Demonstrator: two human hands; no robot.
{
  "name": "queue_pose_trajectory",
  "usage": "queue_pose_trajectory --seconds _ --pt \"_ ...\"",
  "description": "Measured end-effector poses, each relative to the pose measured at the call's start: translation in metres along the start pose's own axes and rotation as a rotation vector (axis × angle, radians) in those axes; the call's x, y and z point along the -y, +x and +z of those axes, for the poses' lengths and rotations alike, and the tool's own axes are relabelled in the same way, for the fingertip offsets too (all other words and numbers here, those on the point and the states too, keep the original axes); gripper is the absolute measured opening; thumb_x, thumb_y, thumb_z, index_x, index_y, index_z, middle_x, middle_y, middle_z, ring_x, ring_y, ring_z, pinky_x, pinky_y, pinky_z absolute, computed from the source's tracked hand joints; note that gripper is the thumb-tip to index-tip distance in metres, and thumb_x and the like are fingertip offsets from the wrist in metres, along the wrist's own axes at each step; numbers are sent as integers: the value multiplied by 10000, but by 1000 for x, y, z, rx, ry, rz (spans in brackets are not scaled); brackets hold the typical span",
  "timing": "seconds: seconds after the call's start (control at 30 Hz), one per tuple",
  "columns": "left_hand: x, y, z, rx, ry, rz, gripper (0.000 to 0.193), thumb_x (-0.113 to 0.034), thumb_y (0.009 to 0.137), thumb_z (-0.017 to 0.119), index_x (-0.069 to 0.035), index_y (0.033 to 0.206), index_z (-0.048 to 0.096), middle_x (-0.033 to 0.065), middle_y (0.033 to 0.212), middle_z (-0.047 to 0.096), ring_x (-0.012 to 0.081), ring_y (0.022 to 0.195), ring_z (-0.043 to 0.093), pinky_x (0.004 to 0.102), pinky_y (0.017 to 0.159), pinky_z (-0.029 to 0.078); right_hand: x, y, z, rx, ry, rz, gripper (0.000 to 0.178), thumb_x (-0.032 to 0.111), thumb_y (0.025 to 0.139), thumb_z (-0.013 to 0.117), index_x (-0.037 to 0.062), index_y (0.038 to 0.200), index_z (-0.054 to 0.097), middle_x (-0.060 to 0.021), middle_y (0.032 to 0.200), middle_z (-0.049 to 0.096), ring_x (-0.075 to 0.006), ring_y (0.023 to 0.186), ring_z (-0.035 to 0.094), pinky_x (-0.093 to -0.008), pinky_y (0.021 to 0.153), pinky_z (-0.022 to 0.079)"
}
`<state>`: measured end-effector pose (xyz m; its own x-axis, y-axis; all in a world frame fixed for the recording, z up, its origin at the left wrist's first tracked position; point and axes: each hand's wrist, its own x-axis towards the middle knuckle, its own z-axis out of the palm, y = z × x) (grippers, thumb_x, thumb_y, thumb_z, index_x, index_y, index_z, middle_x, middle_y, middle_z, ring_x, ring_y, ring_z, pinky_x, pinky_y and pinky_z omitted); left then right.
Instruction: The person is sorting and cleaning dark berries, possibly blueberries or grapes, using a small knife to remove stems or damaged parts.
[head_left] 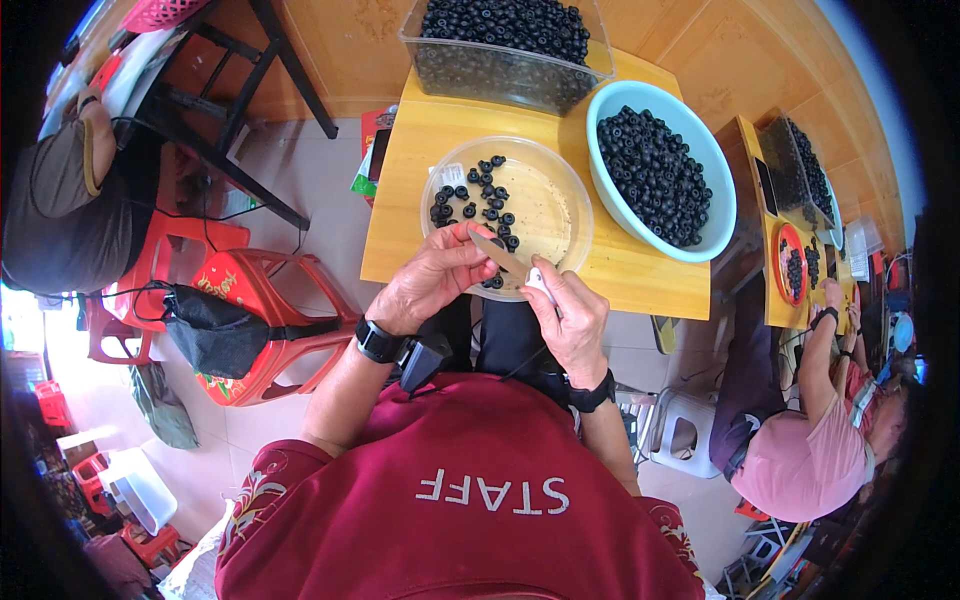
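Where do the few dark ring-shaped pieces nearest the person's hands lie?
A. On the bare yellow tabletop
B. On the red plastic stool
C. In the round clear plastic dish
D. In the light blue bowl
C: the scattered dark ring-shaped pieces sit inside the round clear plastic dish, just beyond the left hand and right hand.

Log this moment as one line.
left hand: holds dark ring, over dish rim | right hand: holds knife, blade toward left fingers | dish: rings | bowl, tub: full
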<state>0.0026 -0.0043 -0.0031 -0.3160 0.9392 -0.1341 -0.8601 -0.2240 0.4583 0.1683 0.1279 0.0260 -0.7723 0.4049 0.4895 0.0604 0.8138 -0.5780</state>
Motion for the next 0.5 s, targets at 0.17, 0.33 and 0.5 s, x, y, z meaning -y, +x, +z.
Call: queue_pose_trajectory --seconds 0.17,0.33,0.5 --pt "1 -3 1 -81 47 4 166 -51 896 651 -37 1049 591 75 982 626 163 839 612 284 791 516 -5 1 1 -14 -66 20 266 165 787 770 67 1020 688 -102 727 645 -271 612 651 -371 529 500" --pt "-11 -18 17 81 17 -9 115 -28 893 648 -41 1001 610 77 958 646 165 789 603 282 764 514 -37 -6 -7 -106 -156 156 202 162 842 718 36 998 699 -142 745 661 -294 634 658 -371 561 504" --pt "-11 -12 10 116 -77 -6 123 -23 907 627 -36 1026 603 97 992 639 159 803 607 267 768 516 -28 -4 -2 -64 -62 246 220 165 853 708 24 1022 697 -157 758 667 -308 654 660 -374 590 508"
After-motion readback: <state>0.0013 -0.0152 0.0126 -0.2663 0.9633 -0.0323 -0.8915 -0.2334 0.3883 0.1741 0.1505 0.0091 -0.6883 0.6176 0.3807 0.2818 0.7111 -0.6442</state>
